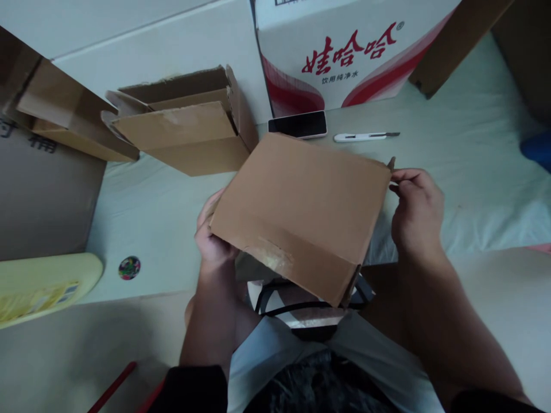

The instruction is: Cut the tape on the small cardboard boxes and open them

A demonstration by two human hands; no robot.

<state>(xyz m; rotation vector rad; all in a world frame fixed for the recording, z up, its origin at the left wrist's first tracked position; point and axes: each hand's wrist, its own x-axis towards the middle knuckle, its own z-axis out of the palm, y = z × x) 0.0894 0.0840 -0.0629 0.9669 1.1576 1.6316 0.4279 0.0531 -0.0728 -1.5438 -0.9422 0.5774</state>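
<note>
A brown cardboard box (301, 198) is held tilted in front of me, over the near edge of the cloth-covered surface. My left hand (214, 232) grips its left end, with the fingers partly hidden behind the cardboard. At the far right corner, my right hand (415, 201) pinches a small flap or tab that sticks out. A torn, taped patch shows on the box's near edge. Beyond it lie a black-screened phone (298, 124) and a white-handled craft knife (365, 137) with its blade pointing right.
An open cardboard box (185, 129) stands at the back left. Behind the phone is a large white carton (344, 63) with red lettering. A pale yellow bottle (47, 287) lies at the left, near a round colourful sticker (129, 268). More cardboard stands at both far sides.
</note>
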